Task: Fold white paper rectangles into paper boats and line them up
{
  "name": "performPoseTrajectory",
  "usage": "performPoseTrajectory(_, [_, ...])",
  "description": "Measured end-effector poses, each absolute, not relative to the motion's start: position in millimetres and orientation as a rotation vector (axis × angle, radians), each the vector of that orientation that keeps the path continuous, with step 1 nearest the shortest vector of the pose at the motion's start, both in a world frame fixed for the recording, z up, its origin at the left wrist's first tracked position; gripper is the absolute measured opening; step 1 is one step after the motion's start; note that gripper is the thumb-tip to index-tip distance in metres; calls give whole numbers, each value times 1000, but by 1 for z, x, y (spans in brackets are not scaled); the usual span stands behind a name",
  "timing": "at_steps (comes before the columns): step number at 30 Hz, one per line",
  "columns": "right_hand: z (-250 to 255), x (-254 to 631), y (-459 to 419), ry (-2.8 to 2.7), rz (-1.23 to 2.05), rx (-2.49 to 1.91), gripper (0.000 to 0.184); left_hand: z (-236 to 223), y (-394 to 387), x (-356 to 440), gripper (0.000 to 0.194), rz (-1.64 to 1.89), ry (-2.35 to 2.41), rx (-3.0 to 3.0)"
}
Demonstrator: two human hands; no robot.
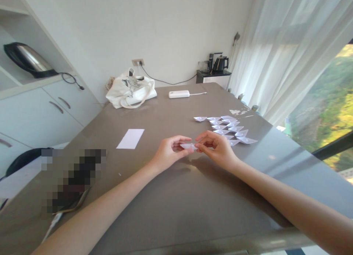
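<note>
Between both hands, over the middle of the table, is a small white folded paper boat. My left hand pinches its left end between thumb and fingers. With thumb and fingertips, my right hand grips the boat's right side. Several finished-looking paper boats sit in rows just beyond my right hand, which hides part of the nearest ones. To the left of my left hand lies a flat stack or sheet of white paper.
A white bag and a white power bank with a short cable are at the table's far side. A pixelated dark device with a white cable lies at left. Paper scraps are near the right edge, by the curtain.
</note>
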State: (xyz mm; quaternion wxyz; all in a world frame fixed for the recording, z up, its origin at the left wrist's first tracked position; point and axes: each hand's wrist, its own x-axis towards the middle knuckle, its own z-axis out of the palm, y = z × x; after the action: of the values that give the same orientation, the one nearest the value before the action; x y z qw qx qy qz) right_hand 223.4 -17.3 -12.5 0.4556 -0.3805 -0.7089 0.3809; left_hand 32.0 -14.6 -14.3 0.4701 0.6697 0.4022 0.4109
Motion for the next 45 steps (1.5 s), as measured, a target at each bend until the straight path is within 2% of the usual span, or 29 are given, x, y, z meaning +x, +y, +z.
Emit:
performPoseTrajectory(6, [-12,222,-22,-1843,840,-937,15,-11,-17,34,27,914,993,1651])
performPoseTrajectory(11, [-12,220,-23,-1748,880,-961,20,-6,-19,34,29,908,964,1511])
performPoseTrajectory(15, [-14,223,-19,-1822,1033,-974,32,-8,-19,35,30,914,964,1460])
performPoseTrajectory(19, [-16,225,-15,-1895,1163,-1010,32,-12,-17,34,30,915,955,1435])
performPoseTrajectory(26, [-16,226,-13,-1911,1084,-1032,36,-13,-14,32,34,867,945,1402])
performPoseTrajectory(38, [-15,220,-18,-1826,1084,-1043,36,-6,-15,32,34,873,951,1382])
performPoseTrajectory(45, [-17,220,-19,-1812,1114,-1078,28,-12,-16,36,31,831,947,1350])
